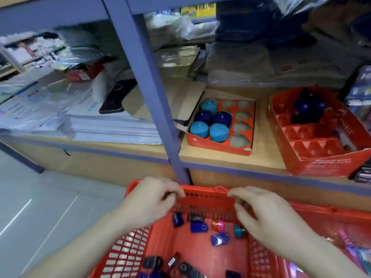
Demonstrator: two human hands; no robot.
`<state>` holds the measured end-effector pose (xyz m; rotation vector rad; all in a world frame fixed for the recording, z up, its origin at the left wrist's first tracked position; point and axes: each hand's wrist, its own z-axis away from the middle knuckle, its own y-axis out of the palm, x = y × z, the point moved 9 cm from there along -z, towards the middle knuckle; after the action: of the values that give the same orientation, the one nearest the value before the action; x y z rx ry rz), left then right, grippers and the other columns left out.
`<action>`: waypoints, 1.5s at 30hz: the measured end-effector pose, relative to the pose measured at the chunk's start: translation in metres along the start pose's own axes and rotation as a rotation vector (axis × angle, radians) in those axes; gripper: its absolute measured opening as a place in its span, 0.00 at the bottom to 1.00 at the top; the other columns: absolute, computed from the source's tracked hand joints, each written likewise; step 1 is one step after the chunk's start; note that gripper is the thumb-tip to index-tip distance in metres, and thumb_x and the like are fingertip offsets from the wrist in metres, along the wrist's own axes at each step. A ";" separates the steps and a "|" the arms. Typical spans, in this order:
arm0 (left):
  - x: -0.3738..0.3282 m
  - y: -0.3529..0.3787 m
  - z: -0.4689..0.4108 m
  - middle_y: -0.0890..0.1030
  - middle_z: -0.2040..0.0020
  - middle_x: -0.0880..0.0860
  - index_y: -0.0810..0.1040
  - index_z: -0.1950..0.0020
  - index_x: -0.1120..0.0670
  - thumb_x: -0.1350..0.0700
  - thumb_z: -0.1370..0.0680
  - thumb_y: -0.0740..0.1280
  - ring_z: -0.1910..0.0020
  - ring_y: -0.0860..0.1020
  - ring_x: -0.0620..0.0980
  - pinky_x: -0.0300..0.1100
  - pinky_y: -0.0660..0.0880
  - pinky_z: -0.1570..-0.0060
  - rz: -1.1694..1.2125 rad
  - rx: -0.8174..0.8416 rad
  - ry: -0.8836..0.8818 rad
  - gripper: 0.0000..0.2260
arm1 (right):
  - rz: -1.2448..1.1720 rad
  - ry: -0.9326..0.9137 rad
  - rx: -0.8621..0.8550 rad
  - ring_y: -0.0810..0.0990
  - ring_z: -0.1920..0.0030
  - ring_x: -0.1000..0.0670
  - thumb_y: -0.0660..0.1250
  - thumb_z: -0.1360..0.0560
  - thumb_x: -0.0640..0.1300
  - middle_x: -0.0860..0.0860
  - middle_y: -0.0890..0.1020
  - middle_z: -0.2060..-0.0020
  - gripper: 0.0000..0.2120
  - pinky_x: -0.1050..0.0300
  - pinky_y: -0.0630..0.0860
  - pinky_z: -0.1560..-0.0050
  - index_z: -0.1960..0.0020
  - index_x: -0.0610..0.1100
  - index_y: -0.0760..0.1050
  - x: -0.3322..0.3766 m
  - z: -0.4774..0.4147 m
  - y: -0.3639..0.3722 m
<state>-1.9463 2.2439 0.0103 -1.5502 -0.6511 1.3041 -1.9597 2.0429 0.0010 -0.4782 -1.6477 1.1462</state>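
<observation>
From the head view we see the left hand (154,199) gripping the far rim of the red shopping basket (206,192), fingers curled together over its edge. The right hand (267,215) meets the same rim, fingers bent and close together, forefinger tip on the plastic; we cannot tell whether it clasps it. The basket sits just below the wooden shelf (222,155), with small pencil sharpeners (197,227) scattered on its floor. On the shelf stands a red display tray (218,146).
</observation>
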 end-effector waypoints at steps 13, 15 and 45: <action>0.167 0.252 0.007 0.62 0.26 0.57 0.57 0.23 0.47 0.55 0.25 0.66 0.29 0.63 0.59 0.51 0.62 0.29 -0.259 0.433 -0.160 0.32 | 0.197 0.373 0.605 0.58 0.24 0.44 0.63 0.25 0.46 0.43 0.59 0.23 0.36 0.55 0.57 0.26 0.20 0.50 0.51 -0.087 -0.006 0.260; 0.175 0.274 -0.002 0.55 0.23 0.55 0.50 0.22 0.43 0.57 0.23 0.66 0.25 0.55 0.60 0.63 0.62 0.30 -0.260 0.472 -0.187 0.35 | 0.225 0.428 0.641 0.58 0.24 0.40 0.66 0.27 0.46 0.44 0.54 0.22 0.41 0.53 0.58 0.26 0.20 0.54 0.48 -0.107 -0.009 0.276; 0.096 0.225 0.019 0.84 0.57 0.59 0.77 0.46 0.50 0.56 0.21 0.66 0.65 0.82 0.53 0.41 0.81 0.61 1.401 0.316 -0.664 0.05 | -1.656 1.129 0.199 0.81 0.50 0.41 0.76 0.39 0.59 0.40 0.83 0.51 0.30 0.52 0.81 0.58 0.43 0.42 0.79 -0.066 0.015 0.275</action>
<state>-1.9771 2.2458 -0.2328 -1.2063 0.4487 2.8337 -2.0068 2.1137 -0.2695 0.3805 -0.4508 -0.2832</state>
